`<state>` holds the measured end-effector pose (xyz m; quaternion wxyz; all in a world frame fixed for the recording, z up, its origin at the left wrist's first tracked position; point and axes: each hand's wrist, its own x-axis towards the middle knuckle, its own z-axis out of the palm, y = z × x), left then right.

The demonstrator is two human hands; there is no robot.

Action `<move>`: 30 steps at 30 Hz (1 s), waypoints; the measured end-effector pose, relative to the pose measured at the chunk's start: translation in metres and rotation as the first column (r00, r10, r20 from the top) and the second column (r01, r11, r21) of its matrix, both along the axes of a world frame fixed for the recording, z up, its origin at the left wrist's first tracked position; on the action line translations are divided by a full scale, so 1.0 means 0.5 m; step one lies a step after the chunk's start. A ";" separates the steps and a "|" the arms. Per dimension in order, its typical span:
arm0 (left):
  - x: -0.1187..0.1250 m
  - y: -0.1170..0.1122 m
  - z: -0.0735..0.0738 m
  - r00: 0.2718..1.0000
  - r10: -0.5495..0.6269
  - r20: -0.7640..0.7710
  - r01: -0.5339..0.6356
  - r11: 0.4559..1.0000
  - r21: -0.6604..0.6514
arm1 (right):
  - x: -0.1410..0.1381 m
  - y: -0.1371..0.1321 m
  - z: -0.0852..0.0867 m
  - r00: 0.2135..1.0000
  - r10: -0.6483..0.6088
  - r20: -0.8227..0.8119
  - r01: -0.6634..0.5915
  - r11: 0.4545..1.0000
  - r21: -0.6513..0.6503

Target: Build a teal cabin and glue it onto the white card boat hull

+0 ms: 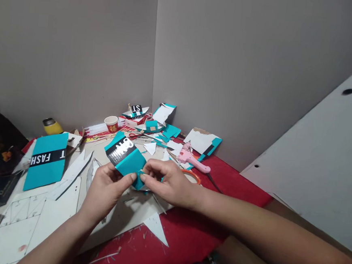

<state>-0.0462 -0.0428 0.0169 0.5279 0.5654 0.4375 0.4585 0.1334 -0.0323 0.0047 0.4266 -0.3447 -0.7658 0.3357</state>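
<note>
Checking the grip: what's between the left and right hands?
Lower part of the teal card, held by the left hand and right hand. Shows in the head view.

Teal board (45,174), left of the left hand (103,189): "T", "FASH". Paper cup (111,123), beyond that hand: "福". Model boat (136,114), beyond: "ST". Teal card (133,162), between left and right hand (173,184): lettering illegible.

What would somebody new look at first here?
Probably the teal card in the middle, pinched by the left hand and the right hand. Next might be the pink glue gun just beyond the right hand, then the little boat marked ST, near where the grey walls meet.
</note>
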 end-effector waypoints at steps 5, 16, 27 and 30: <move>0.008 -0.008 0.004 0.994 0.044 -0.104 -0.036 0.996 0.081 | 0.001 -0.002 0.001 0.989 -0.016 0.150 0.006 0.997 0.071; -0.007 0.024 -0.016 0.966 0.221 -0.138 -0.200 0.968 0.151 | 0.018 0.003 0.005 0.874 -0.157 0.460 -0.296 0.579 0.760; -0.075 0.072 0.013 0.983 -0.009 0.184 0.016 0.999 -0.038 | 0.077 -0.057 -0.021 0.677 0.270 0.685 -0.476 0.870 0.128; -0.078 0.070 0.015 0.983 -0.083 0.164 0.094 0.994 -0.062 | 0.096 -0.056 -0.023 0.751 0.227 0.620 -0.358 0.929 0.093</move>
